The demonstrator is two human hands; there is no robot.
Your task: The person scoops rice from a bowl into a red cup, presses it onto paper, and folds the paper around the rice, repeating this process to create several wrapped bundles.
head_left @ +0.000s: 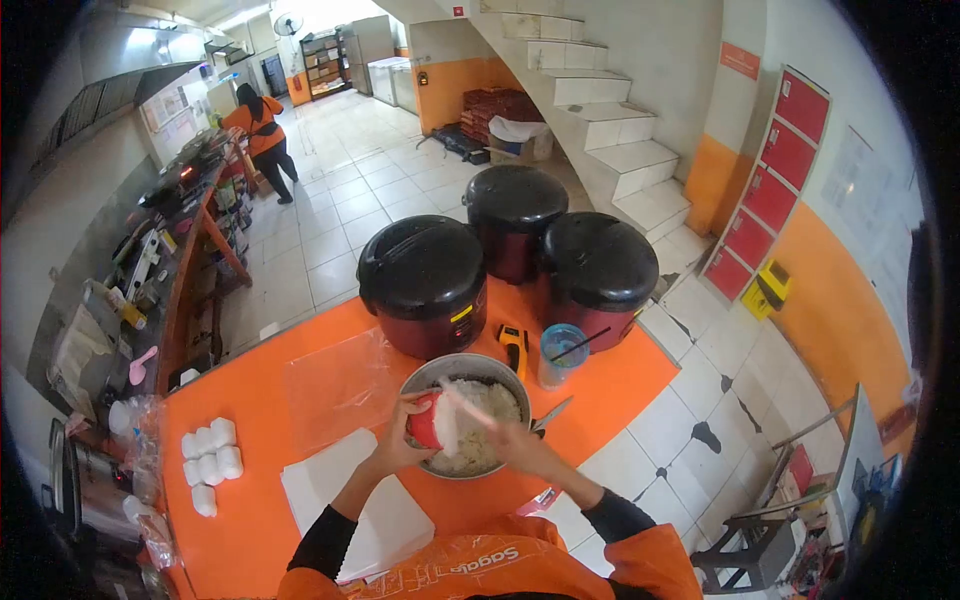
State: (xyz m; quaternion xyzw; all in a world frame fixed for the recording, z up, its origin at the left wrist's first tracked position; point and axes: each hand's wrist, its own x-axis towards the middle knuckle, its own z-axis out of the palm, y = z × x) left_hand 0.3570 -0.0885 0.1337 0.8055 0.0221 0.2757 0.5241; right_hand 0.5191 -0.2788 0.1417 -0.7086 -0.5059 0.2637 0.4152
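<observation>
My left hand is closed around a small red cup, tilted over the left side of a metal pot. White rice fills much of the pot. My right hand grips a pale rice paddle, whose blade is at the mouth of the cup; it is slightly blurred. White sheets of paper lie left of my left forearm. A knife rests just right of the pot. Several white wrapped portions sit at the left on the orange table.
Three dark rice cookers stand behind the pot. Near them are a yellow-black handheld device and a clear cup with a straw. A clear plastic sheet lies at the back left. Another person stands by the left counter.
</observation>
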